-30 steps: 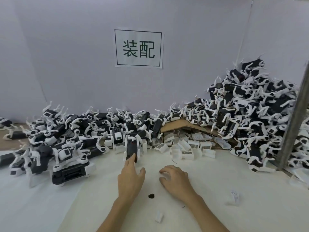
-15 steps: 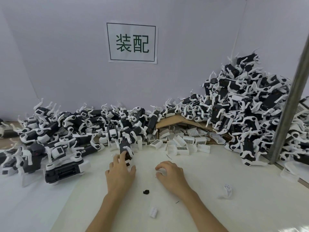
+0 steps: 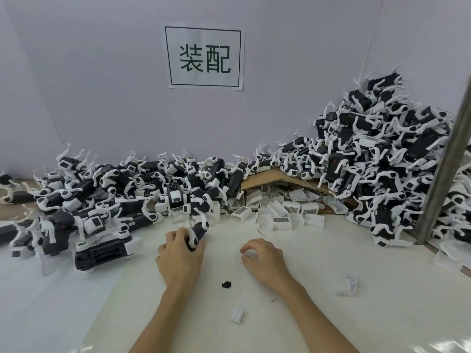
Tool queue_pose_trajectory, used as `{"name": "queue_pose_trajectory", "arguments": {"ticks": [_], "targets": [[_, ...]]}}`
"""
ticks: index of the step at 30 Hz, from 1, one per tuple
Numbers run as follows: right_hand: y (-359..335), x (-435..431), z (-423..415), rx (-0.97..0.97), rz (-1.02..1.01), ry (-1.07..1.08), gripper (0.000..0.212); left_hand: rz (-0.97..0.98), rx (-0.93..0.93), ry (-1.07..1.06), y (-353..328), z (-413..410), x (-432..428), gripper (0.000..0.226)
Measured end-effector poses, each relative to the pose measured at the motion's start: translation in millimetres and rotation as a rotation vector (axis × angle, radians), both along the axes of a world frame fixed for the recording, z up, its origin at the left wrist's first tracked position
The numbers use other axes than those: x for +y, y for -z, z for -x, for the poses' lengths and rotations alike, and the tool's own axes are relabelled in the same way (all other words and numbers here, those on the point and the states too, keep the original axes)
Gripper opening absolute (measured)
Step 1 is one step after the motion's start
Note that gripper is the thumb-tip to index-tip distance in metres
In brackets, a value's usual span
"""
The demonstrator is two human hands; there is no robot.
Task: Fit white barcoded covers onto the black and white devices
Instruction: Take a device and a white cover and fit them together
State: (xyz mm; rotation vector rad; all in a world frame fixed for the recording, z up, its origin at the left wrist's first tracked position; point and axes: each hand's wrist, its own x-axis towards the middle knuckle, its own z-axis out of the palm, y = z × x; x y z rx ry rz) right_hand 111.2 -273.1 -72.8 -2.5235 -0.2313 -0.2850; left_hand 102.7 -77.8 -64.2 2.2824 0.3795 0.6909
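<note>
Our left hand (image 3: 181, 253) grips a black and white device (image 3: 197, 231), fingers wrapped round its body, at the near fringe of the pile. Our right hand (image 3: 262, 258) lies just beside it on the table (image 3: 331, 327), fingers curled over a white piece (image 3: 248, 254); we cannot tell if it is a cover.

Toward the back edge a cardboard box (image 3: 280, 177) lies open toward us, and white barcoded covers (image 3: 280, 220) fill its mouth and spill onto the table. A clear tray (image 3: 448, 259) sits at the right edge.

A second ago our left fingers lay straight against the device; now they close round it. Our right hand has kept its place.

Between our forearms lie a small black part (image 3: 226, 284) and a white clip (image 3: 237, 314); a white arm (image 3: 349, 285) lies nearer the right edge. Devices are piled along the back edge on the left (image 3: 114, 197) and heaped high in the back right corner (image 3: 382, 159), beside a metal post (image 3: 448, 161). A sign (image 3: 204, 57) hangs on the pale wall.
</note>
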Motion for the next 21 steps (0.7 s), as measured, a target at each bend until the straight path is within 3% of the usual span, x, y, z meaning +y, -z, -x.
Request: {"name": "queue_pose_trajectory", "arguments": {"ticks": [7, 15, 21], "targets": [[0, 0, 1, 0.019, -0.028, -0.004, 0.017, 0.224, -0.052, 0.077, -1, 0, 1, 0.016], [-6, 3, 3, -0.024, -0.102, 0.017, 0.021, 0.442, -0.073, 0.138, -6, 1, -9, 0.030], [-11, -3, 3, -0.043, -0.093, 0.128, 0.037, 1.097, 0.107, 0.380, -20, 6, -11, 0.028]]}}
